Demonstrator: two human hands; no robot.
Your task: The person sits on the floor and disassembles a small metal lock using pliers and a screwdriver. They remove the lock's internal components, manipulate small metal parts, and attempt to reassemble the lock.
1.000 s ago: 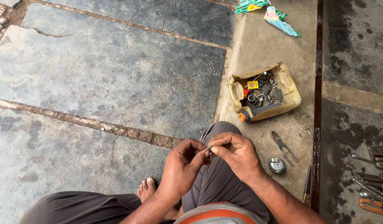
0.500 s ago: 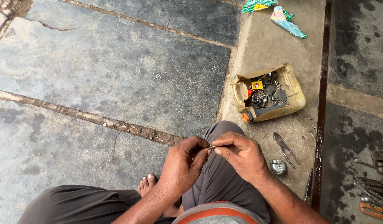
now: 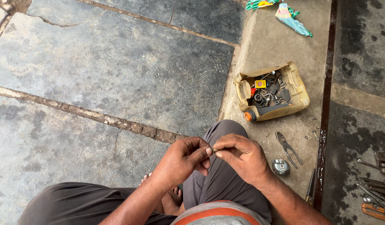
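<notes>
Both hands are meeting over the knee: the left hand (image 3: 182, 160) and right hand (image 3: 242, 156) are pinching a tiny metal piece (image 3: 214, 150) between fingertips. It's looking light, stiff and easy to drop, so gripping its ends suits. Pliers (image 3: 288, 148) are lying on the floor beside a cut-open jug (image 3: 298, 89) of parts.

Rough matt grey stone paving slabs (image 3: 117, 71); a scuffed yellowed plastic cut-open jug (image 3: 298, 93) holding dull metal parts; bare steel pliers (image 3: 287, 146) gleaming faintly.
</notes>
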